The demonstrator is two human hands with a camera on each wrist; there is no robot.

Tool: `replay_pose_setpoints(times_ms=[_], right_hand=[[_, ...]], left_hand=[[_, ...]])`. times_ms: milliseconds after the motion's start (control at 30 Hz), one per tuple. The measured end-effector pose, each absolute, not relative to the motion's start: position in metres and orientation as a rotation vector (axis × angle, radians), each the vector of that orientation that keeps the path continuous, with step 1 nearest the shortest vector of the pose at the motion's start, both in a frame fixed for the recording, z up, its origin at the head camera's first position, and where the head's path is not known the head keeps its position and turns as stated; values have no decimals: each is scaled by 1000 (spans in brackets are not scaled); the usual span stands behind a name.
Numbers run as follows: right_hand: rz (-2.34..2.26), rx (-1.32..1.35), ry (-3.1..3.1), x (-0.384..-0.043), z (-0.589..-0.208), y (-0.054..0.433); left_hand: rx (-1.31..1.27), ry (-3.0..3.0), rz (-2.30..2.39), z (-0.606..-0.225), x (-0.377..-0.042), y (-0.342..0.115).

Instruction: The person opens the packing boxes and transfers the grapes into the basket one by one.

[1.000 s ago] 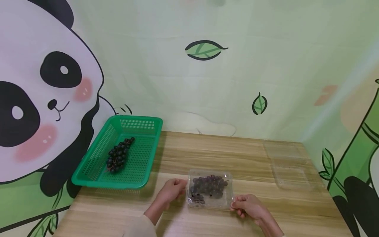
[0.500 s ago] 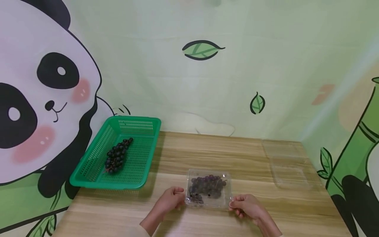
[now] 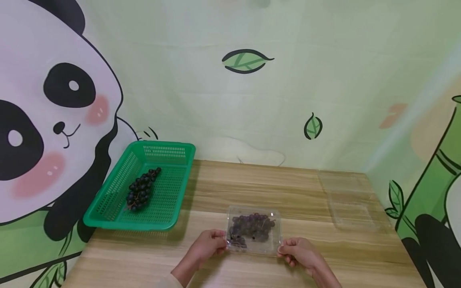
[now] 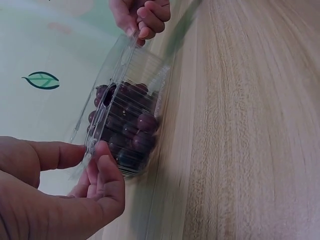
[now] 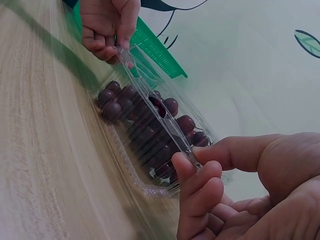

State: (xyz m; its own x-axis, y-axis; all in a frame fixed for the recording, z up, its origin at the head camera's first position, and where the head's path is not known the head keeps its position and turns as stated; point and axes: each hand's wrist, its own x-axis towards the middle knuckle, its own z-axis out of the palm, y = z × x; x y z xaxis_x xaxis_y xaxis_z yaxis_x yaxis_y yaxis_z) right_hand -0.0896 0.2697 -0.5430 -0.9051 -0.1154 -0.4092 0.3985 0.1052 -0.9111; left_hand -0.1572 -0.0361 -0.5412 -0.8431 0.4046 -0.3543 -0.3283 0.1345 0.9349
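Observation:
A clear plastic clamshell box (image 3: 269, 247) holding a bunch of dark grapes (image 3: 253, 226) sits on the wooden table in front of me, its lid down. My left hand (image 3: 209, 245) pinches the rim at the near left corner between thumb and fingers. At the near right corner, my right hand (image 3: 299, 253) pinches the rim the same way. Close up in the right wrist view, the right thumb and index finger press the flanges of the box (image 5: 170, 125) together. Round holes show along the rim in the left wrist view, with grapes (image 4: 132, 125) behind the ribbed wall.
A green plastic basket (image 3: 173, 192) stands at the left with another bunch of dark grapes (image 3: 142, 190) in it. Clear plastic containers or lids (image 3: 349, 200), hard to make out, lie at the right back. A panda-printed backdrop (image 3: 252, 120) rises behind the table.
My left hand has moved in to the box's near left corner and now pinches its rim. The right hand keeps its hold on the right corner. The head view has shifted slightly.

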Motion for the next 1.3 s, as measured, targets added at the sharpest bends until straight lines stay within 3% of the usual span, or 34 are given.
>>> replay_pose_setpoints(times_ms=[533, 967, 1300], right_hand=[[-1873, 300, 2043, -86, -543, 260], [-1754, 545, 2340, -78, -533, 244], [-1497, 476, 2709, -79, -516, 244]], left_hand=[[54, 1901, 1786, -544, -161, -38], [42, 1920, 1751, -540, -160, -37], [39, 1897, 1790, -543, -160, -35]])
